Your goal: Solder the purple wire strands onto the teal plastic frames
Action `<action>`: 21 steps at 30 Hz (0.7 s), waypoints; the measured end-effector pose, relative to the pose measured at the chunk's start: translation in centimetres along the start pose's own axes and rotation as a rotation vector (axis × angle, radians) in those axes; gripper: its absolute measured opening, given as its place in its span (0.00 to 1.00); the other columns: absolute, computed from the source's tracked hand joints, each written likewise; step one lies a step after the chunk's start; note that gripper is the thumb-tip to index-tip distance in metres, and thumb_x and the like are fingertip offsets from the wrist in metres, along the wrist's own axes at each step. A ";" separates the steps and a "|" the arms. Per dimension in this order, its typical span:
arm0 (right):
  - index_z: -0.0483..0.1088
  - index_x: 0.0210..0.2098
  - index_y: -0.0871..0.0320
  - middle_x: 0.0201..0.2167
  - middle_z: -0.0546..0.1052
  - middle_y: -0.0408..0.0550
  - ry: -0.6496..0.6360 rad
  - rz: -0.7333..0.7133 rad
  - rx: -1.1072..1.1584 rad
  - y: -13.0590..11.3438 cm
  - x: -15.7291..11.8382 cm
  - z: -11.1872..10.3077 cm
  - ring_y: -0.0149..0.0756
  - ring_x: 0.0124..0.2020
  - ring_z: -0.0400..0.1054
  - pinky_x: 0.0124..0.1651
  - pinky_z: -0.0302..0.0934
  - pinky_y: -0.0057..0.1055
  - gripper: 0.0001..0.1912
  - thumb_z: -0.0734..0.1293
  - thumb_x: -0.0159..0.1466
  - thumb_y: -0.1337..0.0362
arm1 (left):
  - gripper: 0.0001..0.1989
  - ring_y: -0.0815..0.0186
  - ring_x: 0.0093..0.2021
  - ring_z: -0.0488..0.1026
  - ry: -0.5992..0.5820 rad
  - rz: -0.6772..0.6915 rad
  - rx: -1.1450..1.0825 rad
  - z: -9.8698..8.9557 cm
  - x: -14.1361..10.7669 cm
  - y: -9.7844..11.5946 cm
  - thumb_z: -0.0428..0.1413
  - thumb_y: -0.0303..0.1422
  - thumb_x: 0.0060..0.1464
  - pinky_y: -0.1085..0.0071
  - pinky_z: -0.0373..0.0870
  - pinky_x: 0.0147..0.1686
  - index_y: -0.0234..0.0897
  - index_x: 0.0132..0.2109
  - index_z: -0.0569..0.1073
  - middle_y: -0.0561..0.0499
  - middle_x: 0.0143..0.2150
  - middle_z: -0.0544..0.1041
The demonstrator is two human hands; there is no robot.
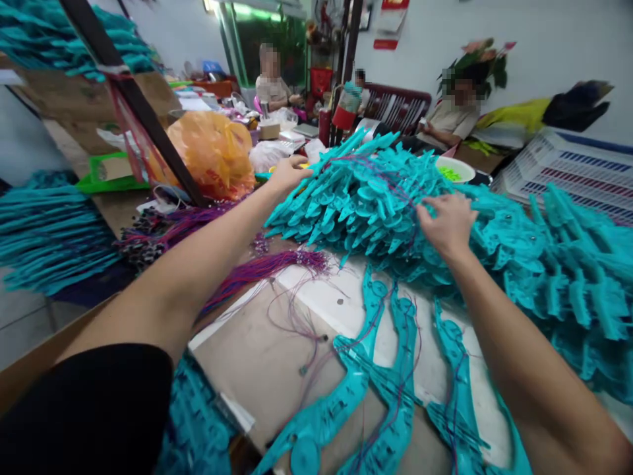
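A tall pile of teal moulded plastic parts (346, 204) lies in front of me, with red and purple wires across its top. My left hand (289, 175) is at the pile's far left end, fingers closed on the tip of a wired teal part on top. At the right side of that same part is my right hand (449, 221), thumb and fingers bent around its edge; blur softens the grip. Nearer to me, several long curved teal parts (403, 369) with thin wires along them lie on a cardboard sheet (257, 349).
Bundles of purple and red wires (267, 270) lie left of the cardboard. A dark metal post (133, 99) slants beside an orange plastic bag (212, 152). More teal parts (49, 231) are stacked at left. A white plastic crate (568, 175) stands at right. Several people sit farther back.
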State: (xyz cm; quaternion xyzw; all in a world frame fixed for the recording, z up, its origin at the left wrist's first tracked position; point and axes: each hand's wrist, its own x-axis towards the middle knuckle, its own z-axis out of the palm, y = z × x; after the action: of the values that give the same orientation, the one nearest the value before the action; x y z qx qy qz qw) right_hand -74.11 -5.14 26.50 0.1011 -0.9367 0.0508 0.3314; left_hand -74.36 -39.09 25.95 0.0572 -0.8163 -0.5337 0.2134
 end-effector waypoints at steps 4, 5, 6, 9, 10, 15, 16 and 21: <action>0.73 0.46 0.58 0.42 0.74 0.57 0.079 -0.192 0.138 -3.4 -3.8 -0.8 0.48 0.47 0.62 0.46 0.49 0.41 0.19 0.57 0.66 0.56 | 0.08 0.65 0.34 0.72 -0.144 0.068 0.224 -3.7 -9.2 -2.0 0.55 0.32 0.49 0.71 0.67 0.36 0.31 0.35 0.76 0.47 0.33 0.77; 0.74 0.44 0.58 0.39 0.75 0.55 -0.044 -0.328 0.193 -4.8 -5.5 -1.0 0.45 0.44 0.64 0.45 0.49 0.39 0.17 0.57 0.67 0.59 | 0.08 0.65 0.33 0.71 -0.245 0.080 0.272 -4.3 -12.4 -2.5 0.54 0.33 0.51 0.71 0.66 0.35 0.32 0.34 0.75 0.48 0.31 0.77; 0.75 0.41 0.57 0.36 0.76 0.52 -0.218 -0.480 0.246 -6.2 -7.4 -1.0 0.42 0.41 0.64 0.44 0.49 0.37 0.16 0.57 0.66 0.61 | 0.09 0.65 0.32 0.71 -0.350 0.084 0.319 -4.8 -15.6 -2.9 0.54 0.34 0.51 0.71 0.65 0.33 0.33 0.33 0.75 0.49 0.31 0.77; 0.76 0.37 0.55 0.36 0.77 0.49 -0.719 -0.785 0.309 -10.3 -12.9 -0.8 0.38 0.41 0.66 0.41 0.48 0.34 0.12 0.60 0.64 0.65 | 0.10 0.65 0.30 0.71 -0.568 0.045 0.435 -5.1 -24.7 -4.1 0.53 0.37 0.54 0.71 0.63 0.30 0.36 0.33 0.73 0.50 0.29 0.76; 0.76 0.39 0.55 0.38 0.77 0.50 -0.822 -0.810 0.304 -11.3 -14.4 -0.7 0.39 0.42 0.66 0.41 0.48 0.34 0.11 0.61 0.64 0.65 | 0.10 0.65 0.30 0.72 -0.586 0.025 0.462 -4.9 -27.1 -4.3 0.52 0.38 0.55 0.71 0.62 0.30 0.37 0.37 0.73 0.51 0.28 0.76; 0.76 0.36 0.58 0.37 0.77 0.54 -1.053 -0.734 0.246 -14.4 -18.0 -0.4 0.44 0.43 0.68 0.45 0.50 0.36 0.09 0.67 0.58 0.61 | 0.19 0.59 0.37 0.75 -0.612 -0.054 0.579 -2.1 -32.8 -4.9 0.50 0.47 0.57 0.68 0.66 0.35 0.38 0.44 0.72 0.48 0.33 0.77; 0.76 0.34 0.58 0.36 0.78 0.53 -1.058 -0.718 0.245 -14.8 -18.2 -0.5 0.44 0.43 0.68 0.46 0.50 0.36 0.08 0.68 0.57 0.62 | 0.18 0.58 0.40 0.75 -0.616 -0.036 0.609 -1.4 -33.0 -4.9 0.50 0.47 0.56 0.67 0.66 0.37 0.38 0.43 0.72 0.46 0.36 0.78; 0.75 0.36 0.57 0.34 0.79 0.47 -1.018 -0.620 0.306 -15.5 -18.2 -1.3 0.36 0.37 0.71 0.42 0.54 0.31 0.10 0.63 0.61 0.62 | 0.06 0.57 0.42 0.73 -0.613 -0.036 0.471 -0.2 -32.4 -5.0 0.51 0.32 0.54 0.64 0.67 0.41 0.36 0.33 0.71 0.43 0.37 0.77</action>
State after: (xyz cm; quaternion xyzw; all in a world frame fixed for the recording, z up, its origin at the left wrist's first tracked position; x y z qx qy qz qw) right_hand -56.04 -17.21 16.41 0.4266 -0.8865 0.0313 -0.1766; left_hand -45.74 -30.99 12.20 -0.0434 -0.9413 -0.3275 -0.0688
